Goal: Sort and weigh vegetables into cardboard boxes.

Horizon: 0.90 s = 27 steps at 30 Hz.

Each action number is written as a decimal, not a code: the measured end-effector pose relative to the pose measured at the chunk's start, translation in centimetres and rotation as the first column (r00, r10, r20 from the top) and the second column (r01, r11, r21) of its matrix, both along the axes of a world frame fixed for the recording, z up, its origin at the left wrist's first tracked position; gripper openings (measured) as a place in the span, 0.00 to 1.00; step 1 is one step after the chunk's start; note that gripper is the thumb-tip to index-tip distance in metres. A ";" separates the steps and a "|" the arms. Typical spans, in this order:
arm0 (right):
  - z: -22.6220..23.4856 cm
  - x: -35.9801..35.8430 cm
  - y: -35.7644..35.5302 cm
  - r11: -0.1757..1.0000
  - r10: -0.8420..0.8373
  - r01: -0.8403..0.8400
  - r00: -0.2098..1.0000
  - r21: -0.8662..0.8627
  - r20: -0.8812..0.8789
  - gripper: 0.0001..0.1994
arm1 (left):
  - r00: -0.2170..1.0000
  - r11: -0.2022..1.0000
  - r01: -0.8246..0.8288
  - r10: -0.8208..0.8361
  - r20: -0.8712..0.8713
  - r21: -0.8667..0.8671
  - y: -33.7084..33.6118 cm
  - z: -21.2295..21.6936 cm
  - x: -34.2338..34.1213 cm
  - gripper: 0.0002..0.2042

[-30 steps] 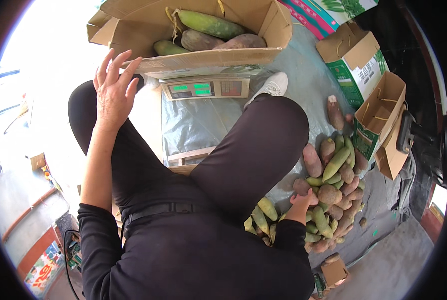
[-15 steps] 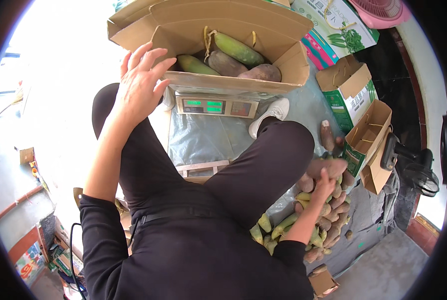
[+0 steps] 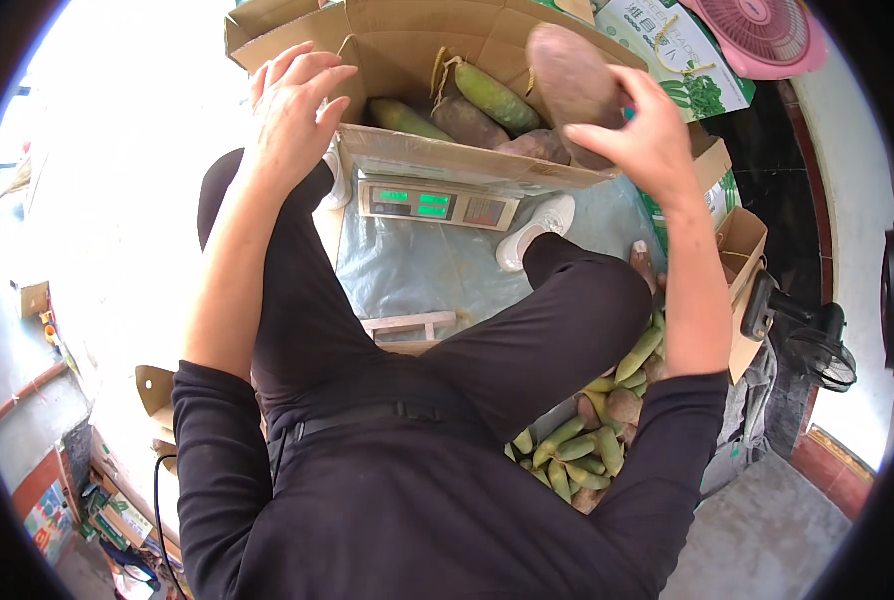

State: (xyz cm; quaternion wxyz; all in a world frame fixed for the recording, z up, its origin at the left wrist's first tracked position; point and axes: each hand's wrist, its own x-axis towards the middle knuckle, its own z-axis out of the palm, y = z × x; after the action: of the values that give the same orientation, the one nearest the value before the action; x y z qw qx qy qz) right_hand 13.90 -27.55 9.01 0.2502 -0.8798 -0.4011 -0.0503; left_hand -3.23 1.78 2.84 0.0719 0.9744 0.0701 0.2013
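Note:
In my right hand (image 3: 650,145) is a large brownish-purple radish (image 3: 573,82), gripped between thumb and fingers over the right end of an open cardboard box (image 3: 447,152). Inside the box lie a long green radish (image 3: 497,102), another green one (image 3: 405,120) at the left, and purplish-brown radishes (image 3: 470,124). My left hand (image 3: 297,112) is beside the box's left end, fingers apart and holding nothing; whether it touches the cardboard I cannot tell. Under the box stands a digital scale (image 3: 437,203) with a lit green display.
A heap of green and brownish radishes (image 3: 579,452) lies on the floor by my right leg. Upright cardboard boxes (image 3: 742,240), a black fan (image 3: 817,345) and a pink fan (image 3: 762,35) stand on the right. Plastic sheeting (image 3: 407,265) covers the floor between my legs.
My right hand has lifted the purplish radish from the floor heap up to the box's right end. My left hand has stayed near the box's left end.

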 end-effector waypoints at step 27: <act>-10.2 5.4 -6.2 0.707 -0.492 0.700 0.387 -0.099 -0.780 0.19 | 0.981 0.904 -0.185 0.194 -0.017 -0.384 0.4 0.1 0.1 0.21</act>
State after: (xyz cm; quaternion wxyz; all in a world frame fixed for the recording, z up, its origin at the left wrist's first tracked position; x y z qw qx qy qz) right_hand 19.25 -33.73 -1.19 0.4649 -0.8597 0.0990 0.1868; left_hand -3.16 2.21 2.93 0.2421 0.9277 0.2017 0.2003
